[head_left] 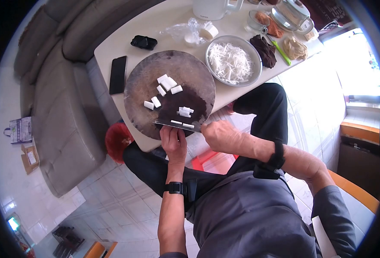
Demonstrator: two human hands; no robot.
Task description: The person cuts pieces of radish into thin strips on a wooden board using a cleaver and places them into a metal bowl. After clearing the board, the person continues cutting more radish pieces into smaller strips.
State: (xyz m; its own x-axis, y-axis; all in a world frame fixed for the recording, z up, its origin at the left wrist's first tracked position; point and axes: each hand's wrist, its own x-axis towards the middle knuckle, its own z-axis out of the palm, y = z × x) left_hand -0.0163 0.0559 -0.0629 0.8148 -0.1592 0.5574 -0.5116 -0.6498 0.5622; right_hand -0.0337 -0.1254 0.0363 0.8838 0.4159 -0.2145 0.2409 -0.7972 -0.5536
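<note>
A round wooden chopping board [140,92] lies on the table's near side, with a dark wet patch on it. My right hand [222,135] is closed around the handle of a knife [162,124], whose blade stands on edge across the board's near part. Just behind the blade is my left hand [173,142], its fingers bent and closed; whatever is under them is hidden. Thin white strips [188,125] lie along the blade's far side, and a small stack of white slices [185,112] sits beyond. Several white blocks [168,83] are scattered farther up the board.
A metal bowl [258,64] of white shreds stands right of the board. Behind are a plastic bag [179,31], a white jug [209,9], a glass pot [289,17] and a green-handled tool [282,53]. A phone [118,75] and a black item [144,42] lie left.
</note>
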